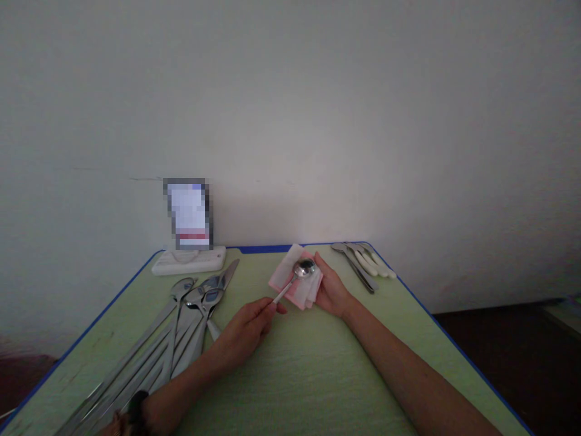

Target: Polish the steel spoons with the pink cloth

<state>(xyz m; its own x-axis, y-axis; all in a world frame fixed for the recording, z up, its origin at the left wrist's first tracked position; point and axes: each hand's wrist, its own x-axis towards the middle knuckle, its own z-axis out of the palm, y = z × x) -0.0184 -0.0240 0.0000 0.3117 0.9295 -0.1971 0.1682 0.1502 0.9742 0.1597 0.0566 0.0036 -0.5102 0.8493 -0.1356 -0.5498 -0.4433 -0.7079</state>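
My left hand (254, 324) is closed round the handle end of a shiny metal spoon (304, 267), held slanting up to the right over the table. Behind the spoon's bowl is a folded white cloth with pink edges (288, 272). My right hand (330, 287) grips the cloth at its right side, thumb upward and the other fingers hidden behind it. The bowl rests against or just in front of the cloth; I cannot tell which.
A pile of metal spoons and a knife (181, 321) lies left, partly under my left forearm. Several spoons, some white-handled (365, 263), lie at the back right. A blurred screen (188, 212) stands on a white base (190, 260) by the wall. The green table (295, 375) has blue edges.
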